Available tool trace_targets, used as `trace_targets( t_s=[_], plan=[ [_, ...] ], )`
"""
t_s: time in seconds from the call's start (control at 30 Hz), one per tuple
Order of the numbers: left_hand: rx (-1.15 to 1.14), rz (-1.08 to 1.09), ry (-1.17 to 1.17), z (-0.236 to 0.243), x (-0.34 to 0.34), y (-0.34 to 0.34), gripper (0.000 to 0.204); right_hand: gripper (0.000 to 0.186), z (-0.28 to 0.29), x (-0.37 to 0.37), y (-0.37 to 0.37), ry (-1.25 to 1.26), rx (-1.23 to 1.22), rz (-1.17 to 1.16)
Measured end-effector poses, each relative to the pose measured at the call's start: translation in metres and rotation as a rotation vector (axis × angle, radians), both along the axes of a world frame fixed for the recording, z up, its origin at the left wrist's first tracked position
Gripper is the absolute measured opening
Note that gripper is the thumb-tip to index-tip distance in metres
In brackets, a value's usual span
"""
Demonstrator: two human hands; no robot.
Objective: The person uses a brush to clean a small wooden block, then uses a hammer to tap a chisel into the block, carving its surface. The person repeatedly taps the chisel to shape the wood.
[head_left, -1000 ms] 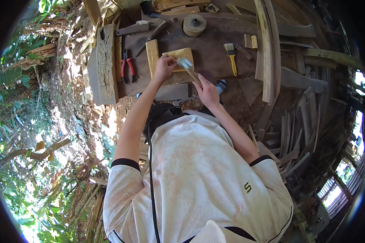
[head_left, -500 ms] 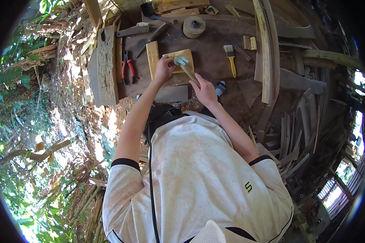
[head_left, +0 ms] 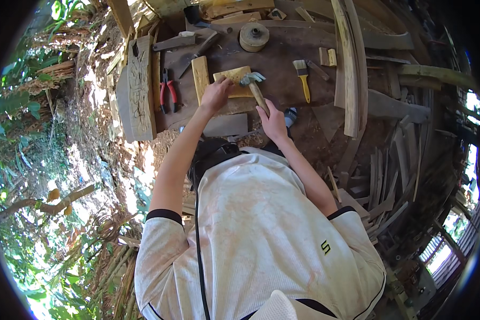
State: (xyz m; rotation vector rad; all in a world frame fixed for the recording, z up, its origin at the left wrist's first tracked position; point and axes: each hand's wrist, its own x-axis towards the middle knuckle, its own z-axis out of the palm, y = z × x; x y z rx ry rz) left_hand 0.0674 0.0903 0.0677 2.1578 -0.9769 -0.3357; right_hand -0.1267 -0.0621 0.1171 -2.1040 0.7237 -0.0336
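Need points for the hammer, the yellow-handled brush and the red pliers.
hammer (head_left: 257, 92), head view, on its wooden handle just below the metal head.
yellow-handled brush (head_left: 304, 84), head view, on the yellow handle.
red pliers (head_left: 168, 92), head view, on the red handles near the pivot.
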Motion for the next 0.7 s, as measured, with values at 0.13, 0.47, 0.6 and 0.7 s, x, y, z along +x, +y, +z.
trace_targets(
  t_s=[0.13, 0.47, 0.6, 0.7],
  plan=[
    [-0.042, 0.031, 0.115, -0.002, 0.002, -0.001, 0.019, 0.042, 0.001, 0.002, -0.005, 0.034, 0.015, 0.007],
    [-0.024, -0.100, -0.132, -0.021, 0.005, 0.001, 0.015, 0.041, 0.002, 0.004, -0.007, 0.018, 0.057, -0.011],
    [-0.135, 0.270, 0.345, -0.012, 0.001, -0.010, 0.016, 0.041, -0.005, 0.002, -0.010, 0.016, 0.041, -0.027],
    [-0.124, 0.268, 0.317, -0.012, 0.004, -0.006, 0.018, 0.041, -0.005, 0.002, -0.009, -0.003, 0.040, -0.019]
  ],
)
